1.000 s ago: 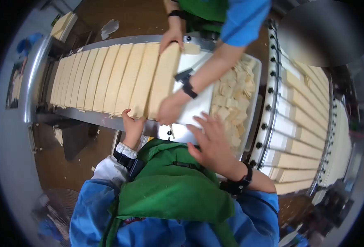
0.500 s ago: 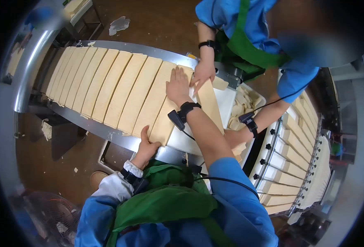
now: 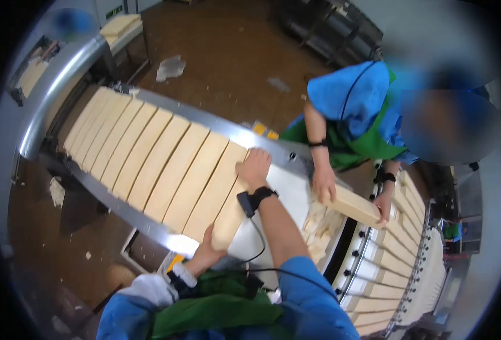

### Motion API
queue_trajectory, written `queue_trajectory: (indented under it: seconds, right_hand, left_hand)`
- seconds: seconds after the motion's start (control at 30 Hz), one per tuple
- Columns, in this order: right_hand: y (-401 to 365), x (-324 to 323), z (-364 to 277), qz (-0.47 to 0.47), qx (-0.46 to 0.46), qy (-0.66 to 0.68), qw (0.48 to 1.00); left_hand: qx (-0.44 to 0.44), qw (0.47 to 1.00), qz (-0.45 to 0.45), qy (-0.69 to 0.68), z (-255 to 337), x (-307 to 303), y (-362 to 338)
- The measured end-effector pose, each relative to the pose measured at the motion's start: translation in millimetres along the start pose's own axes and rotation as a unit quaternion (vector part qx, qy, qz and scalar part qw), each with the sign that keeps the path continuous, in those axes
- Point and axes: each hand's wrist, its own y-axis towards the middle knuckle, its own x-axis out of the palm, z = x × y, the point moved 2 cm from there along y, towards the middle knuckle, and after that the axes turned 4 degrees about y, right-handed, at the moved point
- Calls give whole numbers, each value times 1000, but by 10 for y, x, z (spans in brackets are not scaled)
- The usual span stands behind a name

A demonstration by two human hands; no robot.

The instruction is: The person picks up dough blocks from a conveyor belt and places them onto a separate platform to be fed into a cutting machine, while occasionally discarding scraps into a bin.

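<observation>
A row of long pale dough slabs (image 3: 161, 156) lies side by side on the metal-edged conveyor (image 3: 267, 221). My hands are at opposite ends of the rightmost dough slab (image 3: 231, 212). My left hand (image 3: 206, 254) grips its near end, thumb over the edge and the other fingers partly hidden. My right hand (image 3: 254, 168) is closed over its far end, fingers together. The slab lies against its neighbour on the left.
A co-worker across the conveyor holds another dough slab (image 3: 352, 205) in both hands. Below it are dough scraps (image 3: 321, 224). At right, a second line (image 3: 389, 266) carries spaced slabs past black knobs. A metal roller (image 3: 63, 85) stands far left.
The co-worker has lifted a slab off the conveyor and carried it right toward the second line. My hands remain at the end slab's two ends. My view has shifted.
</observation>
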Motion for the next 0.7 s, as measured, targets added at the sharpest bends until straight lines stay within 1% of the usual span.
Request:
queue_trajectory:
  seconds: [0.03, 0.07, 0.13, 0.17, 0.2, 0.23, 0.27, 0.3, 0.37, 0.4, 0.43, 0.47, 0.5, 0.53, 0.6, 0.63, 0.67, 0.7]
  right_hand:
    - [31, -41, -14, -28, 22, -14, 999]
    - [31, -119, -29, -69, 37, -16, 997]
    - [-35, -213, 50, -94, 42, 23, 994]
    - [-42, -286, 84, -107, 34, 39, 993]
    - [-74, -339, 178, -111, 45, 15, 993]
    - [-150, -419, 316, -119, 60, -9, 991]
    - [-235, -516, 475, -118, 78, -31, 989]
    - [-324, -565, 702, -116, 94, -43, 988]
    - [-639, -584, 1229, -55, 126, -78, 987]
    - [-800, -729, 1444, -75, 154, -76, 982]
    - [-964, -889, 1666, -111, 169, -55, 978]
    - [-1148, -999, 1862, -135, 218, 11, 966]
    - [-1352, -1073, 2022, -158, 268, 79, 947]
    - [-1535, -1131, 2137, -154, 288, 83, 941]
    - [-2026, -1231, 2289, -120, 194, 202, 953]
    - [-2163, -1397, 2224, -204, 168, 292, 919]
    - [-2348, -1110, 2346, -149, 83, 338, 925]
    - [-2556, -1114, 2312, -181, 102, 244, 947]
  left_hand:
    - [-12, 1000, -11, -10, 11, 17, 22]
    - [4, 1000, -9, -6, 135, 24, -3]
    - [-5, 993, 3, 115, 366, -9, -117]
    - [6, 993, 12, 116, 432, -15, -51]
    - [-10, 993, -9, 121, 442, -15, -43]
    - [-29, 991, -33, 127, 409, -5, -72]
    - [23, 985, -19, 169, 349, 17, -19]
    - [25, 984, -21, 173, 447, 32, -26]
    - [56, 955, -78, 280, 725, 89, -65]
    - [57, 953, -85, 286, 756, 127, -44]
    - [70, 940, -63, 327, 773, 182, -9]
    - [83, 926, -43, 367, 779, 255, 24]
    - [85, 922, -57, 374, 753, 303, 61]
    - [103, 913, -43, 392, 717, 303, 140]
    - [141, 891, -24, 430, 585, 335, 332]
    - [160, 876, -21, 455, 515, 344, 403]
    - [165, 861, -63, 476, 535, 370, 385]
    - [150, 860, -55, 484, 634, 397, 368]
